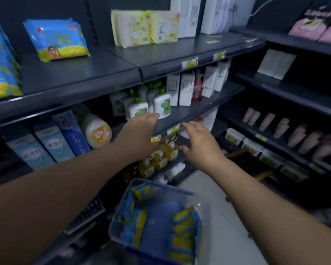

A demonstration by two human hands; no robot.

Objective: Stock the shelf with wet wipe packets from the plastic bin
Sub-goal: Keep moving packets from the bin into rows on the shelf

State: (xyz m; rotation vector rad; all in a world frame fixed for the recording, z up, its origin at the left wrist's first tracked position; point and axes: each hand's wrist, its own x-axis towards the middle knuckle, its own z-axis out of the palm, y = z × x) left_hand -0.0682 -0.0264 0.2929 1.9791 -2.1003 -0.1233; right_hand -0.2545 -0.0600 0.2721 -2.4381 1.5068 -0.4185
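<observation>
Left hand (139,131) is hovering with fingers straight, holding nothing, just in front of the white soap bottles (158,106) on the middle shelf (199,106). At its 3 o'clock I am seeing the right hand (201,145), fingers spread and also empty, near the price tags (173,129). At 6 o'clock from both, the plastic bin (161,186) is holding blue and yellow wet wipe packets (183,232). At 10 o'clock, one more packet (55,40) is standing on the top shelf (80,73).

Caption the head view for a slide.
Above a plastic bin of wet wipe packets, the empty left hand and right hand reach toward stocked shelves.
</observation>
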